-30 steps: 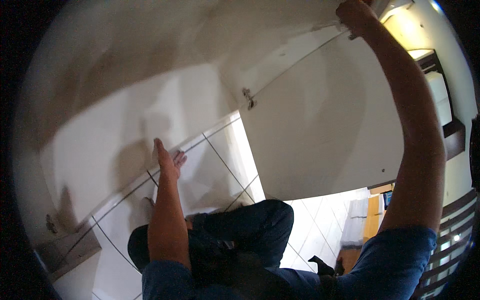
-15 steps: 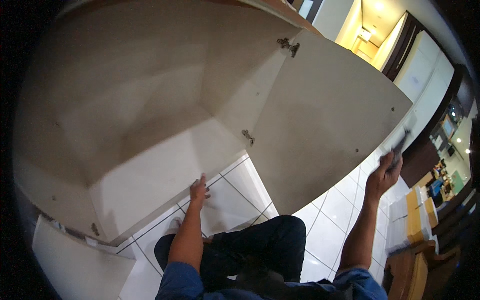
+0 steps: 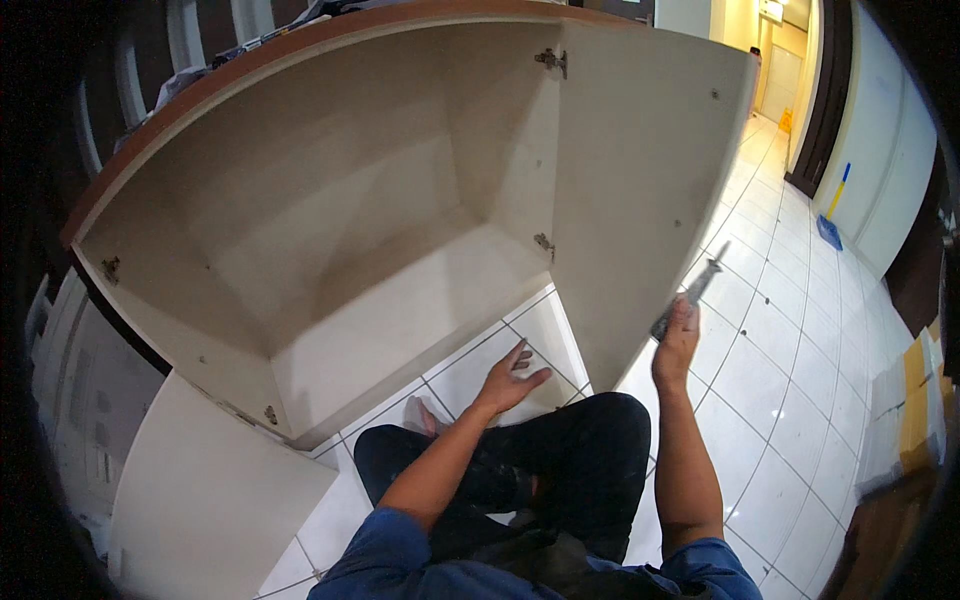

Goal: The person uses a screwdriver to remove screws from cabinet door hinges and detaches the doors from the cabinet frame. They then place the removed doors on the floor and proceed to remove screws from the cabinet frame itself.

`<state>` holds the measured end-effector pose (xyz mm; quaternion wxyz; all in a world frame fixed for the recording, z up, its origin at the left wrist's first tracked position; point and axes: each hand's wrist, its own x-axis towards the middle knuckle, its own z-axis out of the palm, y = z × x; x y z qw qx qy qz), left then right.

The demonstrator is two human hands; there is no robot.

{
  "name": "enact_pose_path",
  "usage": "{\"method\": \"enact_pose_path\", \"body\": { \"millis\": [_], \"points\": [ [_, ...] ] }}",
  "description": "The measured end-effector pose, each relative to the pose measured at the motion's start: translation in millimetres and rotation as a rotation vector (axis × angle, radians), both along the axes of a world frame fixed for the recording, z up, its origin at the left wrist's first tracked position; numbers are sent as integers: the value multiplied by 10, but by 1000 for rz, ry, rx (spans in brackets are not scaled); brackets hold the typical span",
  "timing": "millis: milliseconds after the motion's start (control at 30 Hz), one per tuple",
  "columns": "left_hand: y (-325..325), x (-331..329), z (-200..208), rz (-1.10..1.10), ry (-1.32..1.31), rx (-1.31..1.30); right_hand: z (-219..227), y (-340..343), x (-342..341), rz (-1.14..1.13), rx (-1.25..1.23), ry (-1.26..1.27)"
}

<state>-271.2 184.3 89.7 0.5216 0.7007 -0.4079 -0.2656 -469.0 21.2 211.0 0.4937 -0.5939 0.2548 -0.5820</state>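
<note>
A low cabinet (image 3: 360,340) with a beige inside and a brown top edge stands wide open before me. Its right door (image 3: 640,180) is swung out toward me, with metal hinges (image 3: 551,62) along the cabinet side. In my right hand (image 3: 677,345), beside this door's outer edge, is a slim grey screwdriver (image 3: 700,284), its thin end pointing up and away. My left hand (image 3: 510,378) hovers over the floor in front of the cabinet, fingers apart and holding nothing. The left door (image 3: 220,480) is swung out at the lower left.
White floor tiles (image 3: 790,350) run toward a lit corridor at the far right. A blue and yellow broom (image 3: 832,225) leans against a white panel there. Cardboard boxes (image 3: 915,410) and brown wooden furniture (image 3: 885,540) stand at the right rim. My bent legs (image 3: 570,450) are close to the cabinet.
My view has shifted, showing more of the cabinet top and corridor. My left hand has moved right; my right hand has come inward to the door's edge with the screwdriver.
</note>
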Motion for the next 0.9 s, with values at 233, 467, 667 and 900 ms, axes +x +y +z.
{"method": "enact_pose_path", "body": {
  "millis": [233,467,667,900],
  "points": [
    [-187,-261,224,62,-366,-78,-211,546,593,525,-33,12],
    [121,349,-29,504,-266,-140,-861,657,986,657,-90,200],
    [252,893,-5,595,-183,-209,-1551,485,1078,619,117,358],
    [258,1454,-61,623,-179,-331,-1647,464,1050,646,32,547]
  ]
}}
